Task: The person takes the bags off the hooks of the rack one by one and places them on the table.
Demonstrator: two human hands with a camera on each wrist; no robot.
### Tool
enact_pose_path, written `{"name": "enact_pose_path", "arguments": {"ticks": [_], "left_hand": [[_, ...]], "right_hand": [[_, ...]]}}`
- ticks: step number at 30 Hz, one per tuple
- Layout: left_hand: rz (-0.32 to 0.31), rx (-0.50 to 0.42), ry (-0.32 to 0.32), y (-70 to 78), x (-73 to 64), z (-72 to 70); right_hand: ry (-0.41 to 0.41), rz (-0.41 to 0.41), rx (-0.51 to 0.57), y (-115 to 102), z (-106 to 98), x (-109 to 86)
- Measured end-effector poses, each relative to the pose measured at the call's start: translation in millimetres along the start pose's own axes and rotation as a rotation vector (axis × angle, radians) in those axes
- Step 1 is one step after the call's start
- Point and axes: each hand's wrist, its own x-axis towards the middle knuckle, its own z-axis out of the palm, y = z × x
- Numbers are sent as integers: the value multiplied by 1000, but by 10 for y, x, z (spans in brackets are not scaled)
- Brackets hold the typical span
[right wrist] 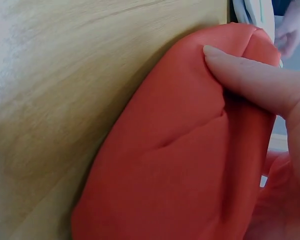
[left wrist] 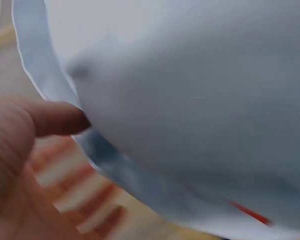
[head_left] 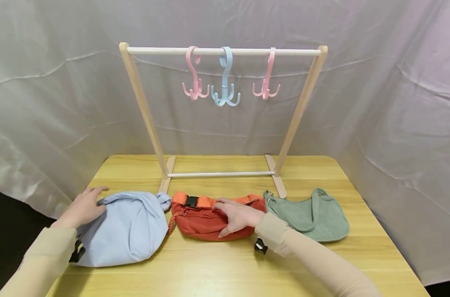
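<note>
A light blue fabric bag lies at the left of the table. At its upper left edge is my left hand, fingers spread; in the left wrist view the thumb meets the bag's edge, and the other fingers are blurred. A red waist bag with an orange strap and black buckle lies in the middle. Over its right half rests my right hand, thumb and fingers apart. The right wrist view shows that thumb straight on the red fabric.
A green shoulder bag lies at the right. Behind the bags stands a wooden rack with a white top bar. Two pink hooks and a blue hook hang from it. Grey curtains surround the table.
</note>
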Motion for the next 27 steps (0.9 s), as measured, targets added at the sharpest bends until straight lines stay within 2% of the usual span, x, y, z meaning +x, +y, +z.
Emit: {"name": "enact_pose_path", "arguments": {"ticks": [4,7,9,12,19,27], "left_hand": [[167,-1,27,282,216,87],[232,13,-7,428,327,171],[260,18,-19,471,369,224],[285,1,-34,466,399,281],[315,-20,-75,358,365,264],[238,22,-133,308,348,278]], "right_hand": [[1,7,-15,-13,-11,4],[-1,7,-22,-18,-14,6],[-2,7,-24,-21,-17,5],[1,1,-19,-21,-17,3],[-10,-6,-27,-36,-15,-13],[-49,13,-30,-77,-9,-27]]}}
